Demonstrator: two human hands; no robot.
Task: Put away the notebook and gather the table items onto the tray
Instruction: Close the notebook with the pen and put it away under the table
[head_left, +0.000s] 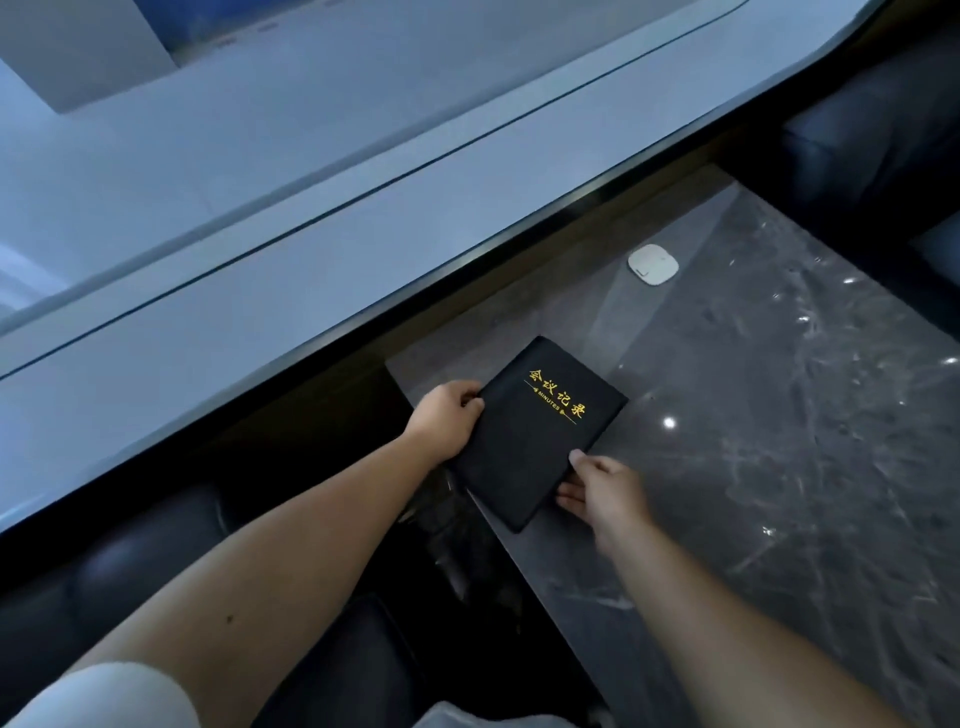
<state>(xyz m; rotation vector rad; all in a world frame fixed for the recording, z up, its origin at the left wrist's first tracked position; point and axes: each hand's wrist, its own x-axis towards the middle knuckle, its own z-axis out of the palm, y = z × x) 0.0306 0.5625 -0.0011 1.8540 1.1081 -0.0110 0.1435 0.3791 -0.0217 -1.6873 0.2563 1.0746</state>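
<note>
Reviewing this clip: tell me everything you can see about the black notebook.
The notebook is closed, with a black, leather-look cover bearing gold Chinese characters and the word MINUTES above a thin gold line. It sits at an angle to the camera, low over the dark marble floor beside the table edge. The left hand grips its left edge; the right hand holds the near right edge, thumb on top.

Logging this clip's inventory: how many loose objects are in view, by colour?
Black: 1, the notebook, held by the left hand and the right hand.
White: 1, the small rounded pad on the marble table.
Total: 2
</note>
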